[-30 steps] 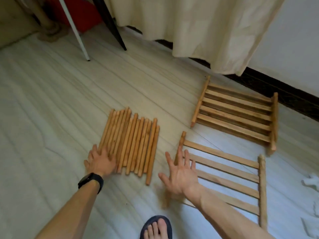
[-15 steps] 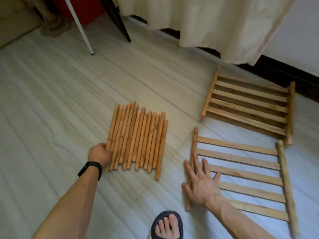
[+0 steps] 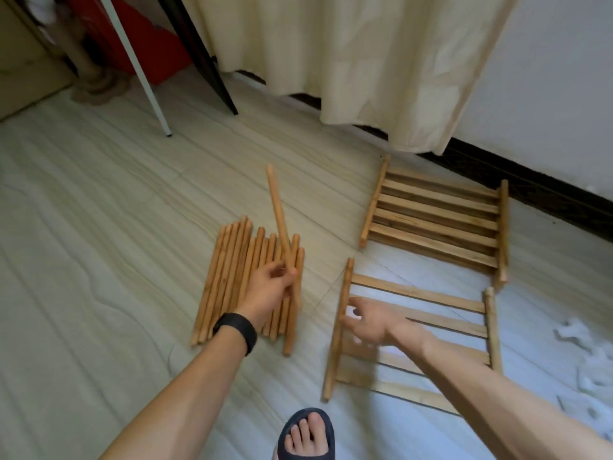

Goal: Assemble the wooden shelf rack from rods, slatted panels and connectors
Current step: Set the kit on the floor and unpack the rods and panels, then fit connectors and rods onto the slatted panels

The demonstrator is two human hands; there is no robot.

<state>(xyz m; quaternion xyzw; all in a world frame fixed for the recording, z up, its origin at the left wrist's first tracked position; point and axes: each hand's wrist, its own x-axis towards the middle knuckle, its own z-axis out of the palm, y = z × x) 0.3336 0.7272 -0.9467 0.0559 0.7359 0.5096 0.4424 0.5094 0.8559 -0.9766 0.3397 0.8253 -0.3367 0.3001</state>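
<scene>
Left hand point(image 3: 268, 287) raised rod point(image 3: 278, 214); right hand point(image 3: 373, 322) over panel point(image 3: 431, 293).

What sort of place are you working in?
Likely a room in a home: a pale wood-look floor, a cream curtain hanging over a dark skirting board, and a foot in a sandal.

no readable text, labels, numbers or signs anywhere

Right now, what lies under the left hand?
The row of rods on the floor. The left hand, gripping one lifted rod, covers parts of several; anything beneath the row cannot be seen.
</scene>
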